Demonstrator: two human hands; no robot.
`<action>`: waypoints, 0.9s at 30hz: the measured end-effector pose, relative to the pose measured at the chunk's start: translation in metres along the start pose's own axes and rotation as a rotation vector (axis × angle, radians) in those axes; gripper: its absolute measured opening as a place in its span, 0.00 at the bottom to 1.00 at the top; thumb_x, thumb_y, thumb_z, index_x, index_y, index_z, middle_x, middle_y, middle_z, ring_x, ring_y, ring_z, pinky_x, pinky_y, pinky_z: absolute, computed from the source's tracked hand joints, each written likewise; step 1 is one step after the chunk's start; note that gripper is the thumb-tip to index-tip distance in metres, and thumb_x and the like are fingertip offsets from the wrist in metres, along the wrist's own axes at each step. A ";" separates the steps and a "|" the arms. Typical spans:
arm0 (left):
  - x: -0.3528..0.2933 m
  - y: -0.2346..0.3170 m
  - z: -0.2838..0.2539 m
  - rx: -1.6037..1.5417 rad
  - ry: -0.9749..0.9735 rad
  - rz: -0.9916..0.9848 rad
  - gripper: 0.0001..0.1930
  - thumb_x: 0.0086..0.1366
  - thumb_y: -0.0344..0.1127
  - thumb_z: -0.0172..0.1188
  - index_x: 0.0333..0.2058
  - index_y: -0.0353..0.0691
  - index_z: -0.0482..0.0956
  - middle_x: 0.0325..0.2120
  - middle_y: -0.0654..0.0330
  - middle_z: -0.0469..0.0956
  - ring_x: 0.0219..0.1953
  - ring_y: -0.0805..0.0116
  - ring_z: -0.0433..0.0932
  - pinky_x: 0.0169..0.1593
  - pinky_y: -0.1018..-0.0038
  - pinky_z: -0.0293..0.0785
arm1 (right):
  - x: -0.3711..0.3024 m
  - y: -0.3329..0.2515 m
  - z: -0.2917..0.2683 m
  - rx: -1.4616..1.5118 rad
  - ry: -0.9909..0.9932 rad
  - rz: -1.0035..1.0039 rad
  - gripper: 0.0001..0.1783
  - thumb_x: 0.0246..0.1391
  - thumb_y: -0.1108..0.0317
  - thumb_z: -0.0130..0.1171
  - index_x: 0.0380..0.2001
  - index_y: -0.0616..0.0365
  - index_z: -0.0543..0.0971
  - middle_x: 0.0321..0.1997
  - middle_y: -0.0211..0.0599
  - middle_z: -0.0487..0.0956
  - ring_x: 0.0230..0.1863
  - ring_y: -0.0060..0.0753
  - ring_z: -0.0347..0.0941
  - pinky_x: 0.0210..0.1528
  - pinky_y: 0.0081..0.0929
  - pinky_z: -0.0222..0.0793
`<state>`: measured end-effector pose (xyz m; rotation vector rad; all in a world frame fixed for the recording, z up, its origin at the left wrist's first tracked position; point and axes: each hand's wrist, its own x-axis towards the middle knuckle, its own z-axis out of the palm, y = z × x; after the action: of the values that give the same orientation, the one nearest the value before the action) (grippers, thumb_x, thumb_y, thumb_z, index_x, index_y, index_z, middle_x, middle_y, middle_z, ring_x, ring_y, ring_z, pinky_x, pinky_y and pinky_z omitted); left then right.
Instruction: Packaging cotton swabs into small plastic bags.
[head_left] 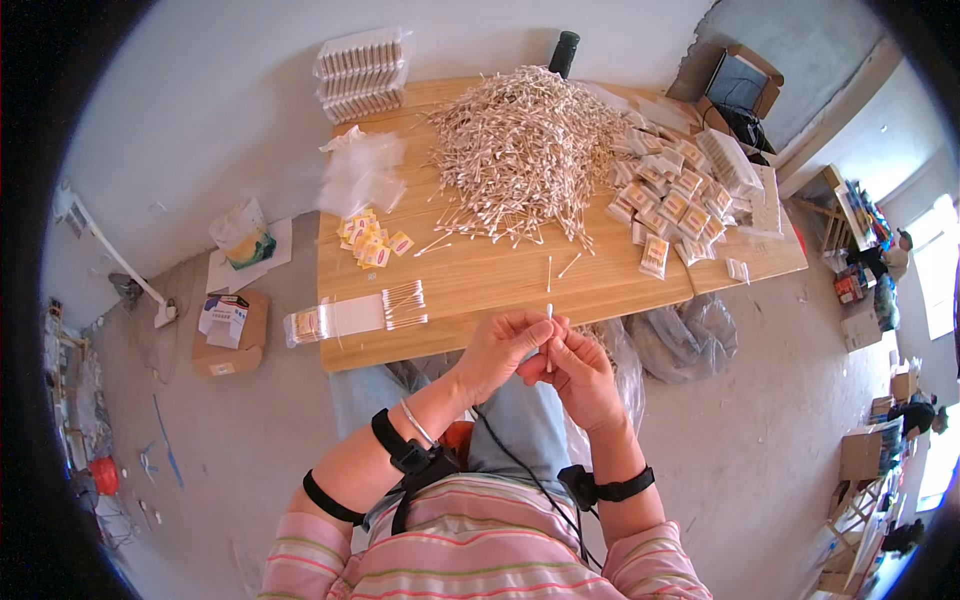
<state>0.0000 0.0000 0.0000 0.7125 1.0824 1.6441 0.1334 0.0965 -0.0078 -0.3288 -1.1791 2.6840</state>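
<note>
Just off the table's front edge, my left hand (497,352) and my right hand (580,372) meet. Their fingers pinch together around a cotton swab (549,311), whose white tip points up between them; a second white tip shows below the fingers. Two loose swabs (549,273) lie on the wood just beyond. Farther back rises a big heap of cotton swabs (530,150). To the left, a row of swabs (404,304) rests on a white strip (357,315) beside a clear bag (305,325).
Small filled packets (675,200) pile up on the table's right. Yellow cards (370,240) and clear plastic bags (365,170) lie left, below stacked packs (360,75). A dark bottle (564,54) stands behind the heap. Other people (897,255) are far right.
</note>
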 end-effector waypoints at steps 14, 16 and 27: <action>-0.011 0.000 -0.040 0.632 -0.141 -0.318 0.15 0.67 0.41 0.55 0.37 0.34 0.80 0.30 0.63 0.80 0.34 0.78 0.77 0.41 0.79 0.73 | 0.009 -0.017 0.014 -1.650 0.089 -0.672 0.12 0.40 0.80 0.63 0.32 0.57 0.80 0.35 0.34 0.75 0.43 0.43 0.70 0.46 0.36 0.68; -0.016 -0.008 -0.049 0.362 -0.028 -0.308 0.18 0.69 0.46 0.53 0.40 0.34 0.79 0.34 0.61 0.80 0.37 0.75 0.77 0.44 0.77 0.74 | 0.012 -0.013 0.012 -1.608 0.161 -0.661 0.09 0.39 0.79 0.62 0.29 0.58 0.79 0.33 0.36 0.76 0.41 0.43 0.71 0.44 0.36 0.69; -0.025 -0.018 -0.054 0.116 0.242 0.136 0.15 0.67 0.41 0.57 0.46 0.36 0.77 0.41 0.60 0.79 0.43 0.73 0.77 0.50 0.73 0.75 | 0.020 0.007 0.013 -1.300 0.329 -0.452 0.04 0.44 0.79 0.60 0.27 0.63 0.77 0.29 0.42 0.77 0.36 0.45 0.73 0.40 0.35 0.68</action>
<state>-0.0299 -0.0392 -0.0380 0.6866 1.3352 1.8304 0.1100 0.0879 -0.0068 -0.5311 -2.3133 1.1249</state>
